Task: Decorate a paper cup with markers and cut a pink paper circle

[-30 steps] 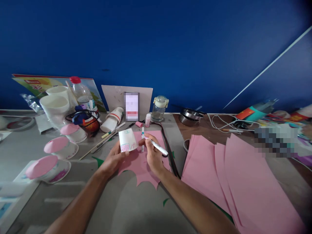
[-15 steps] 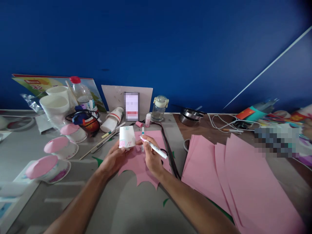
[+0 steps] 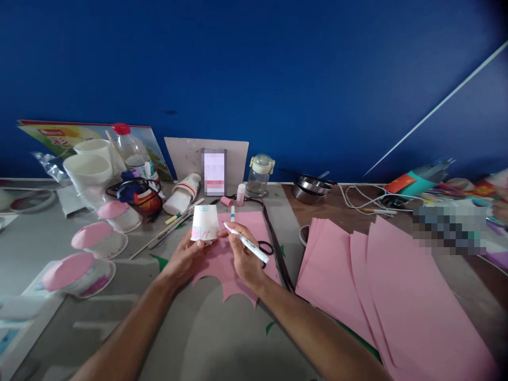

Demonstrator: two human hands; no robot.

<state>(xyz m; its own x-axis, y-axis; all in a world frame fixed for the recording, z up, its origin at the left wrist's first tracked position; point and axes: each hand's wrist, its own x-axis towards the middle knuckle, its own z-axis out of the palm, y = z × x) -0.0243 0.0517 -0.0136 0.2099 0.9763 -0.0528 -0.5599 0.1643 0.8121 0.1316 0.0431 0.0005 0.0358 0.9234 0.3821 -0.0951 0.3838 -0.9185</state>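
A white paper cup (image 3: 205,222), upside down with pink and teal marks drawn on it, is held by its rim in my left hand (image 3: 186,259). My right hand (image 3: 246,258) grips a white marker (image 3: 250,244), its tip just right of the cup and apart from it. Beneath both hands lies pink paper (image 3: 234,283) with a scalloped cut edge. Black-handled scissors (image 3: 265,247) rest on it, partly hidden by my right hand. Another marker (image 3: 232,214) lies behind that hand.
Three cups with pink cone tops (image 3: 92,235) stand at left, near stacked cups (image 3: 88,172) and a bottle (image 3: 130,151). Behind are a phone (image 3: 214,172) and a glass jar (image 3: 260,177). Pink sheets (image 3: 413,301) and metal bowls (image 3: 309,189) are at right.
The cup has turned and tilted slightly in my left hand, showing more of its teal drawing. My right hand has shifted a little left with the marker, and more of the scissors' handle shows.
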